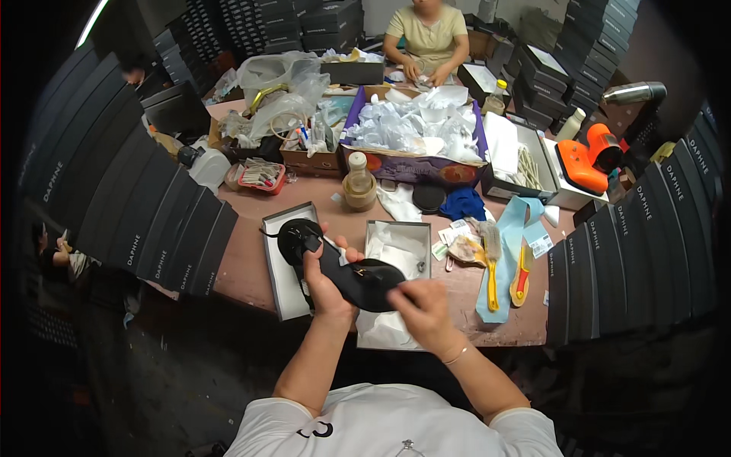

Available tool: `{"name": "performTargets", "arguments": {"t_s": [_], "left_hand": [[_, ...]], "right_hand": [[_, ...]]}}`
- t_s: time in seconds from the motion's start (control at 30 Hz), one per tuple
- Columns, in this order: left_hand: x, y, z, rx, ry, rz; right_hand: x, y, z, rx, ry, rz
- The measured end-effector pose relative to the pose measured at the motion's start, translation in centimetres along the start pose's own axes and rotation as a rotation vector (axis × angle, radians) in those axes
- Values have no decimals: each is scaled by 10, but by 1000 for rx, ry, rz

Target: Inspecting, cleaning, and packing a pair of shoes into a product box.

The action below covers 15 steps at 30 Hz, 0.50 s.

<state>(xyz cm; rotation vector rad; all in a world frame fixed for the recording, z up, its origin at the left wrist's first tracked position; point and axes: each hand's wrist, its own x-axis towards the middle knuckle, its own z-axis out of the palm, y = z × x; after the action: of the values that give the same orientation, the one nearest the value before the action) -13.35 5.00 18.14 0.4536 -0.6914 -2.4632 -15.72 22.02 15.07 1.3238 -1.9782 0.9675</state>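
A black sandal (346, 283) with a dark strap and a small gold-coloured ornament is held up over the near edge of the table. My left hand (327, 283) wraps round its heel end and middle, thumb on top. At the toe end, the curled fingers of my right hand (426, 308) pinch the sandal's edge; whether anything small is between them is hidden. Beneath lie a grey box part (288, 306) with a white inside, to the left, and an open shoebox (428, 251) lined with white tissue paper (396, 242), behind and below the sandal.
Right of the shoebox, a yellow-handled brush (492, 278) lies on a blue cloth (518, 221). A bottle (359, 186) and a purple carton (415, 166) of crumpled paper stand beyond. Stacked dark shoeboxes (145, 202) flank both sides. A co-worker (426, 38) sits opposite.
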Motion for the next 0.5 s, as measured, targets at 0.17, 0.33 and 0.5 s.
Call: {"name": "performTargets", "arguments": {"t_s": [0.17, 0.33, 0.5], "left_hand": [[-13, 23, -28, 16, -94, -15], [-24, 11, -45, 111, -291, 66], [-32, 15, -62, 74, -355, -86]], "right_hand": [[0, -29, -36, 22, 86, 301], [-37, -43, -9, 10, -148, 227], [18, -69, -37, 136, -93, 295]]}}
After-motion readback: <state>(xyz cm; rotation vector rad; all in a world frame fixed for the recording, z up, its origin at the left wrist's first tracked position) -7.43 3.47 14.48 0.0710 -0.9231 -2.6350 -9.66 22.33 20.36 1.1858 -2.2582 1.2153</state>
